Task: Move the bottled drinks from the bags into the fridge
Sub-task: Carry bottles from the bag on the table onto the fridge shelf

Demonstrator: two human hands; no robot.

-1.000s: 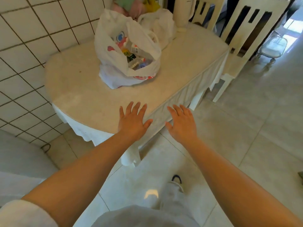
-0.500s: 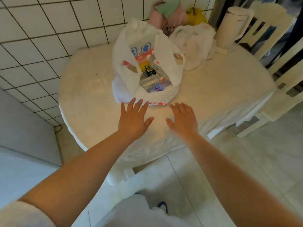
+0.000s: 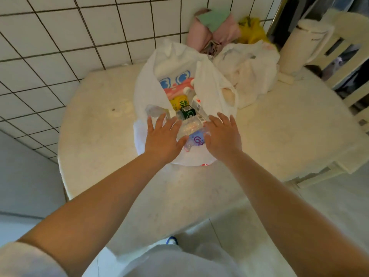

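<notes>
A white tiled wall (image 3: 60, 47) stands behind a round cream-coloured counter (image 3: 95, 136) pushed against it. At the counter's far right edge is a cream wooden chair (image 3: 347, 56), and beside it on the top stands a cream plastic jug with a handle (image 3: 301, 47). Near the counter's middle sits a white plastic shopping bag with blue and pink print (image 3: 171, 76), its mouth gaping upward. Behind it lies a second crumpled white plastic bag (image 3: 249, 72), with a pink cloth bundle (image 3: 211, 35) and a yellow plastic bag (image 3: 252, 31) against the wall. Inside the open bag lie the bottled drinks: a yellow-labelled bottle (image 3: 178, 102), a dark green-labelled bottle (image 3: 188, 112) and a clear plastic bottle with purple lettering (image 3: 194, 136) nearest the person. The left hand (image 3: 162, 136) and right hand (image 3: 222, 134) are over the bag's near rim, fingers straight and spread, holding nothing; whether they touch the plastic cannot be told.
</notes>
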